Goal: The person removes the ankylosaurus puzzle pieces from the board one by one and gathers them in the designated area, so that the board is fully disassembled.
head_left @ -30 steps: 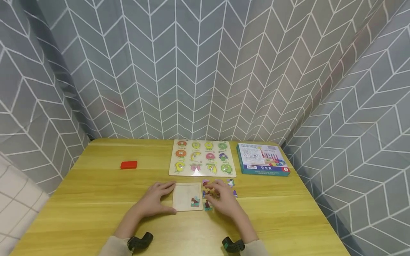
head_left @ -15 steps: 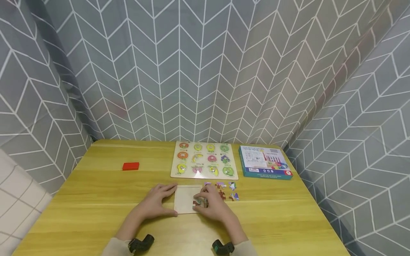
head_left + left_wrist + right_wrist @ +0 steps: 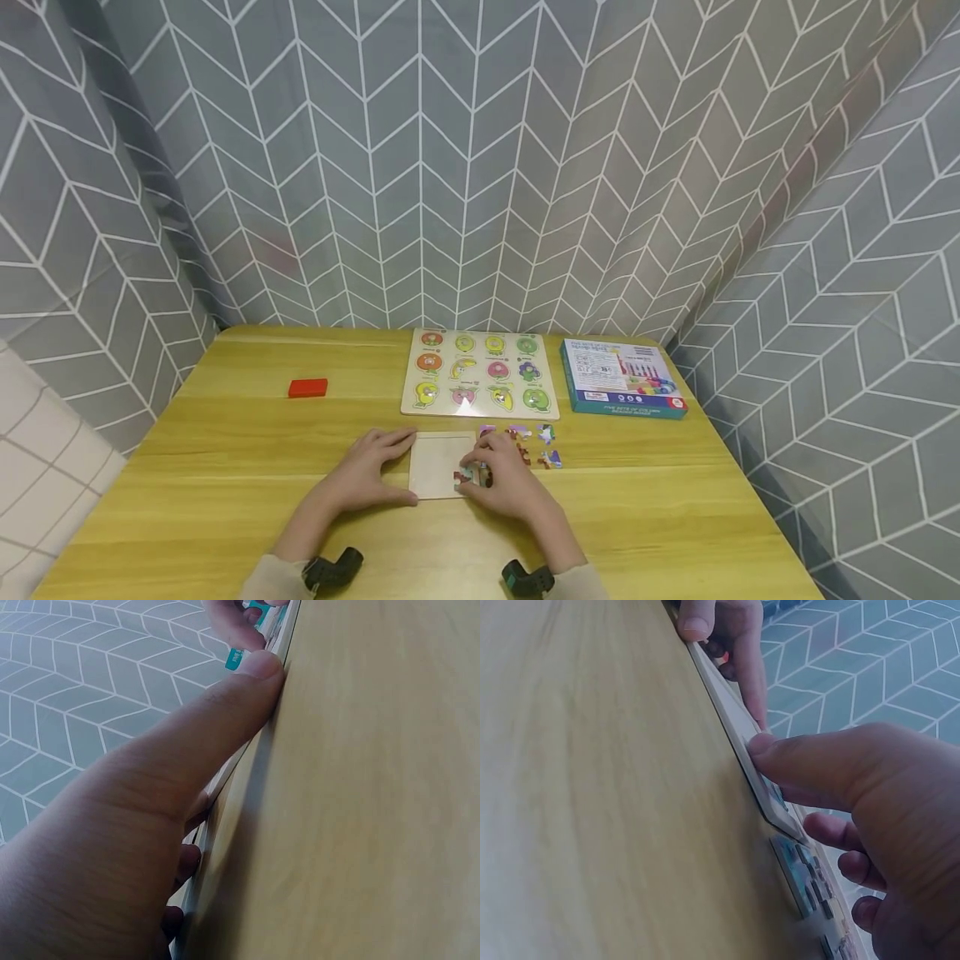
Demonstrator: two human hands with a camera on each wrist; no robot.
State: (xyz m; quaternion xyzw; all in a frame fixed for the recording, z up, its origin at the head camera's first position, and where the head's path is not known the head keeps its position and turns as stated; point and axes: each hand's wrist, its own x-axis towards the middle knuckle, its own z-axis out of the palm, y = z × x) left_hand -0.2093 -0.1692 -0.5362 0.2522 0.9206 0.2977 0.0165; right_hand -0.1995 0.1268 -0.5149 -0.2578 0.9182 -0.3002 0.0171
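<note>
A shallow square wooden puzzle tray (image 3: 432, 467) lies on the table in the head view. My left hand (image 3: 363, 473) holds its left side, thumb at the near corner and fingertips at the far one. In the tray's near right corner is a brown and teal jigsaw piece (image 3: 462, 478). Thumb and index finger of my right hand (image 3: 508, 479) pinch that piece, partly covering it. Right of the tray lie several loose jigsaw pieces (image 3: 550, 459), some hidden under the right hand. The right wrist view shows its thumb (image 3: 802, 761) over the tray's corner, near loose pieces (image 3: 802, 874).
Behind the tray lies a wooden fruit puzzle board (image 3: 480, 372). A flat teal and white box (image 3: 624, 377) sits at the back right, and a small red block (image 3: 307, 388) at the back left. Patterned grey curtains (image 3: 465, 167) hang behind the table (image 3: 247, 450).
My right hand has moved left from the loose pieces to the jigsaw piece in the tray's near right corner. The left hand has stayed at the tray's left side.
</note>
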